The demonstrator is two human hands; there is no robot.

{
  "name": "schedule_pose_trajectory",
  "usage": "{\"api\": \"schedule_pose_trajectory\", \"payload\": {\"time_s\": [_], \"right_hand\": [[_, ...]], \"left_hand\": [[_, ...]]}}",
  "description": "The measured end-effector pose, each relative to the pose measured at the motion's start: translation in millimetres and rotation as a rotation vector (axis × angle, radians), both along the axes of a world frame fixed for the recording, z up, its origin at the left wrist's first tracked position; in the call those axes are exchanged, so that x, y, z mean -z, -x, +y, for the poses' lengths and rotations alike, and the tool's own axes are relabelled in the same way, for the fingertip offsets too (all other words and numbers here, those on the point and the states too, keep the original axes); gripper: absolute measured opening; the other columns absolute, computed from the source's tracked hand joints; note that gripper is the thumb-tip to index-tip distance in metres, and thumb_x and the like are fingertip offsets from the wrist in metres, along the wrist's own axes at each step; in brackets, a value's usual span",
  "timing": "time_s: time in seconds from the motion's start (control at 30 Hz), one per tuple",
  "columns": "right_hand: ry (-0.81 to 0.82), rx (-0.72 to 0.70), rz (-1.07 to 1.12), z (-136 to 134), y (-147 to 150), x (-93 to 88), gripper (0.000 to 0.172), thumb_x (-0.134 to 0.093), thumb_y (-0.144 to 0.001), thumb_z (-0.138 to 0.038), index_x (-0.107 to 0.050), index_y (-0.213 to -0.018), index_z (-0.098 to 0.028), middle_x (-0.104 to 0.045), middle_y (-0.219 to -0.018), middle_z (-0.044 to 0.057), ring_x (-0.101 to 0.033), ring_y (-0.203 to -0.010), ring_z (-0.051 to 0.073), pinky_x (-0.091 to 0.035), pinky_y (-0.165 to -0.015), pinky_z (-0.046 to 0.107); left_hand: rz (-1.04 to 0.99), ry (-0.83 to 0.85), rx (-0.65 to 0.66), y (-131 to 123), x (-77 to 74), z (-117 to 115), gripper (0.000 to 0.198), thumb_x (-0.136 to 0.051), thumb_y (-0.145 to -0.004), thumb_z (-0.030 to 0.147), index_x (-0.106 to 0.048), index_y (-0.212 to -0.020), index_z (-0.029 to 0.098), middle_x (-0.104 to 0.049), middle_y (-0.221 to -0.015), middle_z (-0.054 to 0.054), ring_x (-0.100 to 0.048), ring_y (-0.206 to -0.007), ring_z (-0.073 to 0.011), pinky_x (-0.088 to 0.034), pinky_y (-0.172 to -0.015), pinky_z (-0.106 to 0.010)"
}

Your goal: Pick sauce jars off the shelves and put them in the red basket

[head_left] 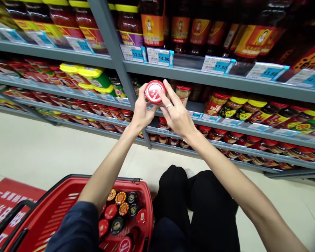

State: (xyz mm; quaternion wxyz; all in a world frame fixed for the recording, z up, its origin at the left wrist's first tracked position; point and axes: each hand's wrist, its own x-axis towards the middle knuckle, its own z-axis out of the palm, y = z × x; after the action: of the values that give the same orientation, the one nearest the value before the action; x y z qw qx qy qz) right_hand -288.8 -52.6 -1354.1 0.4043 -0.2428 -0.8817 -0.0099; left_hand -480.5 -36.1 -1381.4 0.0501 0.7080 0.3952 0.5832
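I hold a jar with a red lid [154,91] up at the second shelf, its lid facing me. My left hand [141,111] grips it from the left and below. My right hand [176,113], a ring on one finger, holds its right side with fingers stretched along it. The jar's body is hidden behind the lid and hands. Below, at my left, a red shopping basket [68,197] holds several jars with red, black and gold lids [120,213].
Grey metal shelves [189,74] run across the view, packed with sauce jars and bottles, with price tags [160,56] on the edges. A grey upright post [112,49] divides the shelving. My knees in black trousers [194,206] are over a pale floor.
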Motion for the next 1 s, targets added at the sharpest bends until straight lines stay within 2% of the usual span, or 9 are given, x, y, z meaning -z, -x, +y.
{"api": "schedule_pose_trajectory", "payload": {"time_s": [0.13, 0.3, 0.4, 0.5, 0.63, 0.7, 0.77, 0.9, 1.0], "right_hand": [[-0.039, 0.009, -0.041, -1, -7, 13.9, 0.059, -0.03, -0.103, -0.014, -0.034, -0.16, -0.027, -0.037, -0.168, 0.006, -0.027, -0.159, 0.025, -0.029, -0.128, 0.061], [-0.041, 0.029, 0.008, 9, -12, 26.4, 0.049, -0.038, -0.1, -0.014, -0.054, -0.147, -0.021, -0.047, -0.161, 0.013, -0.043, -0.149, 0.029, -0.038, -0.121, 0.061], [-0.068, 0.056, 0.02, 12, -12, 32.3, 0.043, -0.04, -0.1, -0.012, -0.062, -0.136, -0.017, -0.056, -0.153, 0.016, -0.051, -0.141, 0.03, -0.044, -0.114, 0.058], [-0.068, 0.077, -0.002, 13, -13, 37.8, 0.039, -0.041, -0.098, -0.01, -0.066, -0.128, -0.016, -0.064, -0.142, 0.017, -0.058, -0.131, 0.03, -0.05, -0.107, 0.054], [-0.038, 0.11, -0.02, 17, -15, 41.2, 0.034, -0.044, -0.098, -0.011, -0.068, -0.122, -0.015, -0.067, -0.135, 0.018, -0.061, -0.125, 0.031, -0.052, -0.102, 0.052], [-0.033, 0.117, -0.017, 18, -16, 39.9, 0.033, -0.043, -0.098, -0.012, -0.069, -0.119, -0.014, -0.067, -0.134, 0.019, -0.061, -0.124, 0.03, -0.052, -0.103, 0.05], [-0.025, 0.125, -0.013, 20, -16, 36.2, 0.034, -0.042, -0.099, -0.012, -0.069, -0.119, -0.015, -0.066, -0.134, 0.018, -0.062, -0.124, 0.029, -0.052, -0.105, 0.049], [-0.01, 0.209, 0.015, 28, -18, 23.0, 0.038, -0.039, -0.1, -0.015, -0.065, -0.127, -0.016, -0.063, -0.139, 0.017, -0.059, -0.129, 0.031, -0.05, -0.109, 0.052], [-0.051, 0.262, -0.002, 37, -22, 13.5, 0.043, -0.037, -0.101, -0.017, -0.058, -0.138, -0.017, -0.057, -0.149, 0.016, -0.051, -0.139, 0.033, -0.042, -0.116, 0.059]], "left_hand": [[-0.056, 0.074, 0.058, 0, 2.0, 23, 0.088, -0.068, -0.081, 0.074, -0.035, -0.147, 0.025, -0.051, -0.15, -0.019, -0.056, -0.137, -0.0369, -0.055, -0.106, -0.049], [-0.112, 0.128, 0.124, 8, 3.2, 57, 0.085, -0.081, -0.072, 0.069, -0.048, -0.136, 0.024, -0.063, -0.138, -0.018, -0.066, -0.124, -0.0368, -0.056, -0.105, -0.055], [-0.1, 0.163, 0.151, 14, 4.5, 82, 0.081, -0.089, -0.067, 0.058, -0.053, -0.129, 0.022, -0.066, -0.132, -0.017, -0.065, -0.126, -0.0393, -0.052, -0.108, -0.061], [-0.117, 0.229, 0.191, 15, 4.2, 106, 0.071, -0.095, -0.065, 0.041, -0.058, -0.123, 0.019, -0.067, -0.128, -0.016, -0.057, -0.135, -0.042, -0.043, -0.115, -0.065], [-0.15, 0.286, 0.237, 12, 2.0, 125, 0.062, -0.094, -0.064, 0.02, -0.064, -0.118, 0.017, -0.068, -0.122, -0.013, -0.051, -0.14, -0.0433, -0.033, -0.121, -0.067], [-0.131, 0.269, 0.193, 10, 1.5, 126, 0.059, -0.093, -0.063, 0.017, -0.067, -0.116, 0.016, -0.068, -0.12, -0.013, -0.053, -0.136, -0.0441, -0.032, -0.122, -0.066], [-0.089, 0.239, 0.129, 8, 2.0, 120, 0.06, -0.094, -0.064, 0.021, -0.067, -0.118, 0.016, -0.068, -0.118, -0.014, -0.059, -0.128, -0.042, -0.038, -0.12, -0.063], [0.004, 0.254, -0.033, 4, 4.4, 97, 0.06, -0.084, -0.079, 0.036, -0.059, -0.129, 0.015, -0.07, -0.114, -0.012, -0.068, -0.114, -0.0322, -0.053, -0.106, -0.052], [0.064, 0.338, -0.091, -2, 5.7, 78, 0.054, -0.08, -0.082, 0.031, -0.059, -0.129, 0.011, -0.072, -0.112, -0.013, -0.07, -0.108, -0.028, -0.057, -0.101, -0.044]]}}
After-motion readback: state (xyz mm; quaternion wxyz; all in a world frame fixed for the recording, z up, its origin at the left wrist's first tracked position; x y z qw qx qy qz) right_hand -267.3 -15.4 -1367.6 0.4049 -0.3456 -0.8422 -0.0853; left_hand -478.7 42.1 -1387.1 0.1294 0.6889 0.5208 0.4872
